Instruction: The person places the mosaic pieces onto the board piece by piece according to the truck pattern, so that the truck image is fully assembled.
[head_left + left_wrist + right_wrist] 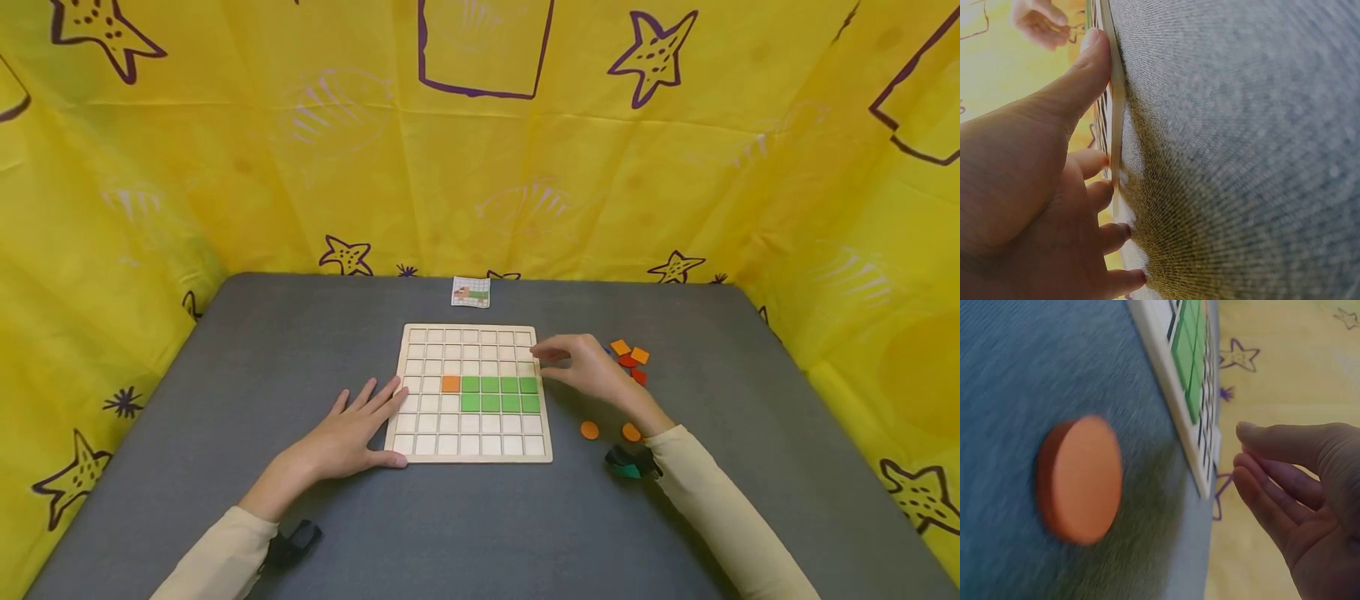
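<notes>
A wooden grid board [468, 459] lies on the table, bearing a block of green square tiles [490, 403] in two rows and one orange square tile [451, 384] at their upper left. My left hand [337, 442] rests at the board's left edge, fingers spread over the rim and thumb at the lower corner. Over the board's right edge hovers my right hand [588, 367], its fingers loosely bent. In the right wrist view, thumb and fingertips [1249, 474] are close together, with nothing visible between them. An orange disc [1088, 481] lies on the table below that hand.
Orange square pieces [620, 347] and red pieces [638, 377] lie loose beyond the right hand, partly hidden by it. Two orange discs sit nearer, one [632, 432] beside the right wrist. Behind the board is a small pattern card [471, 292]. Yellow cloth [480, 167] encloses the grey table.
</notes>
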A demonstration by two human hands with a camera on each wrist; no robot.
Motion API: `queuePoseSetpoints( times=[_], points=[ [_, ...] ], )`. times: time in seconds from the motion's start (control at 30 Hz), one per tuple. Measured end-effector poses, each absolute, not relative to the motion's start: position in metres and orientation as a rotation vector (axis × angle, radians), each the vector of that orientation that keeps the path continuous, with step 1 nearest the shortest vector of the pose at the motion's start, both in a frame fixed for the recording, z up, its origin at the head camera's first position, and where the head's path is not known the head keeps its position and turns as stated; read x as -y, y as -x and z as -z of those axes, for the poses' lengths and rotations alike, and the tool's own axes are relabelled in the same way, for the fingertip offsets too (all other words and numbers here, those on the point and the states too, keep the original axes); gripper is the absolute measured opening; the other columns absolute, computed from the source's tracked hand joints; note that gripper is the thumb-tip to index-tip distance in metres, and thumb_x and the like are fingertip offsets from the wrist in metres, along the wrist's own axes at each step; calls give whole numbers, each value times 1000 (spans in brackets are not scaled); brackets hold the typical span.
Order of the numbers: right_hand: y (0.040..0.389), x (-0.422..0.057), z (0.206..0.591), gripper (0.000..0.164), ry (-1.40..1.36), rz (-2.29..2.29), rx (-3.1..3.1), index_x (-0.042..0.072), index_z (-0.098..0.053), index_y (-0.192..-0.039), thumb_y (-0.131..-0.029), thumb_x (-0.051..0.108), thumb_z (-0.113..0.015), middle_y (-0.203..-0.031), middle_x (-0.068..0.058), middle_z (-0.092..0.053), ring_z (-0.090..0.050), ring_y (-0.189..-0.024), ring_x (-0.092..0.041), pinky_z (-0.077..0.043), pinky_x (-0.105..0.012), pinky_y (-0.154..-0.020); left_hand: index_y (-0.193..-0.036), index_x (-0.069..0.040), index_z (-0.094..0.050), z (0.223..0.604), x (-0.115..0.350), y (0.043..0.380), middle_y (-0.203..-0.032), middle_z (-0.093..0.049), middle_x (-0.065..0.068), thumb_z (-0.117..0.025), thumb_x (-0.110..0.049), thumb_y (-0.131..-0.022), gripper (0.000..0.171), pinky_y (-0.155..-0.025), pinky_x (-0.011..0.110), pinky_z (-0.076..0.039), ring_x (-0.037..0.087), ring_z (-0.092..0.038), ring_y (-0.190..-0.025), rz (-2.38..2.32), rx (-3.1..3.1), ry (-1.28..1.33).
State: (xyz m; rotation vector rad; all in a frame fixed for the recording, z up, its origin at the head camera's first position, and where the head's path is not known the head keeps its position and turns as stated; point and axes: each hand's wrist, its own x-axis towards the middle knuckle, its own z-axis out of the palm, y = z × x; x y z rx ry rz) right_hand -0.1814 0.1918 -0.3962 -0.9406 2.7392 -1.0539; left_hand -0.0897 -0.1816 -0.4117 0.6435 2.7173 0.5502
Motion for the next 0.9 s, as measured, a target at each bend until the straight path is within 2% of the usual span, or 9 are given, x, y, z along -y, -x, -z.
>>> queuePoseSetpoints(
  times=[0.5, 0.9],
  points=[
    [177, -240, 406, 37, 852, 1101, -2770, -2, -68, -119, -83, -1, -75, -113, -16, -70, -68, -101, -31, -54, -46, -88, -156, -9, -24, 412, 183, 89, -163, -14, 13, -70, -56, -82, 99, -109, 71, -5, 48, -9, -146, -560, -2717, -651],
    [175, -269, 414, 37, 835, 1070, -2846, -4, -70, -115, -79, -2, -78, -106, -14, -71, -69, -96, -31, -55, -43, -84, -156, -9, -25, 410, 181, 89, -163, -15, 13, -71, -56, -82, 99, -109, 71, -6, 48, -9, -146, -558, -2712, -639]
  ],
)
